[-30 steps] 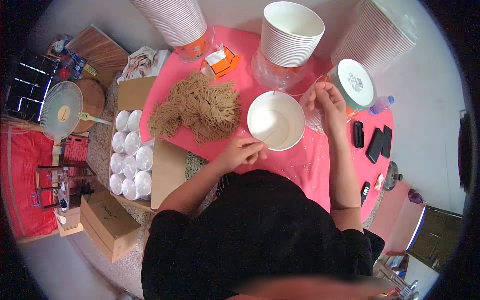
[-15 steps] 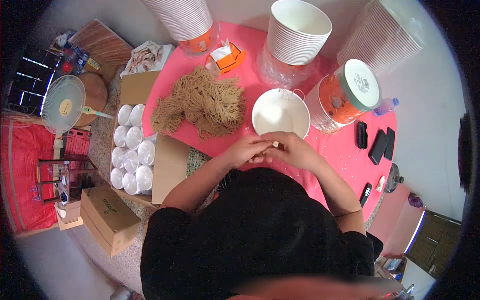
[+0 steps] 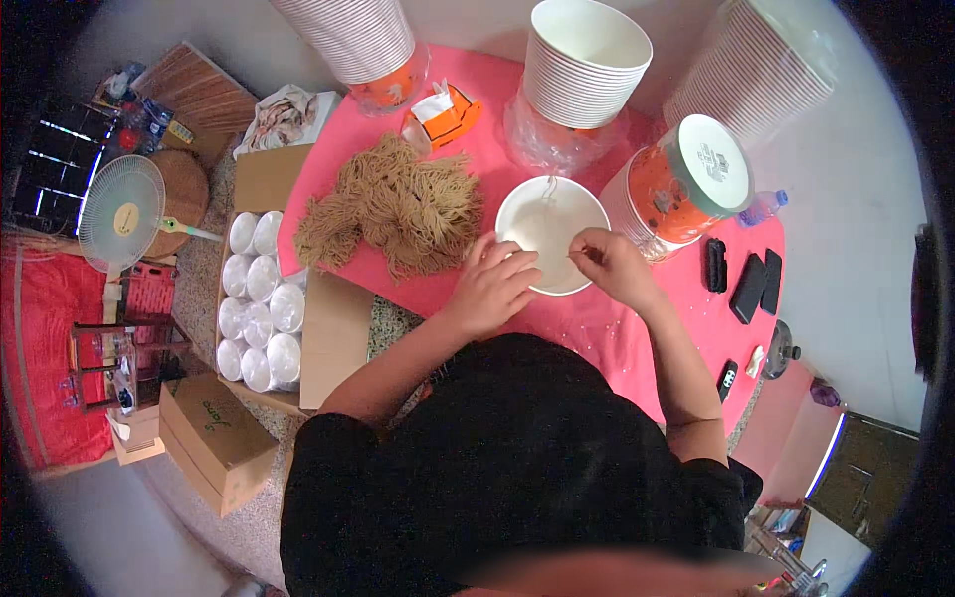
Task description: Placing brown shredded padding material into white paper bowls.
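A white paper tub (image 3: pixel 553 221) stands open on the table in front of me. My left hand (image 3: pixel 494 287) rests at its near left rim, fingers spread and slightly bent. My right hand (image 3: pixel 614 267) is over the tub's right rim, thumb and forefinger pinched together. A thin brownish string seems to be between those fingertips, though it is very fine. Another thin string (image 3: pixel 550 189) hangs inside the tub's far wall. Left of the tub lies a heap of tan yarn-like strands (image 3: pixel 403 209).
Stacks of white tubs (image 3: pixel 587 60) line the back of the pink table (image 3: pixel 597 323). An upturned orange-printed tub stack (image 3: pixel 676 194) stands right of my tub, near black cases (image 3: pixel 749 292). An orange tissue pack (image 3: pixel 443 114) is behind the strands. A carton of wrapped cups (image 3: pixel 261 279) sits at left.
My hands were together at the tub's near edge. They have parted: the left now lies at the rim with fingers spread, and the right has moved over the tub in a pinch.
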The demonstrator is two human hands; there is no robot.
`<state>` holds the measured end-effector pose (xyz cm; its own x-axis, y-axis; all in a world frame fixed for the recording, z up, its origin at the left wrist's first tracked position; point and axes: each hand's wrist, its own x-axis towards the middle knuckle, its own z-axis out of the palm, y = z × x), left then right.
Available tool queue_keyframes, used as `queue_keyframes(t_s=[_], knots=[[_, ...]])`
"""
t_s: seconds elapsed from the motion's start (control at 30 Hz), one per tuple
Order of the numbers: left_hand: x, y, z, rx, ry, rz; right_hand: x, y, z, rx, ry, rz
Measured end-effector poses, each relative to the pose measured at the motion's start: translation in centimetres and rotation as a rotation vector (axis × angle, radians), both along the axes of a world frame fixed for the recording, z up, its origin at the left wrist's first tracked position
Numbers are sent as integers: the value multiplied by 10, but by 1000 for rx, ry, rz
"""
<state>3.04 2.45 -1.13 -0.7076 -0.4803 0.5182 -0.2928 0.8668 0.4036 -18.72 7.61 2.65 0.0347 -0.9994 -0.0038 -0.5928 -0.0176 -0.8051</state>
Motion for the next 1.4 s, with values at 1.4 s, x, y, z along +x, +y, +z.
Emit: queue_keyframes(t_s=[1.4], knots=[[-6, -45, 31, -147, -148, -139, 17, 8, 12, -99, 125, 324]])
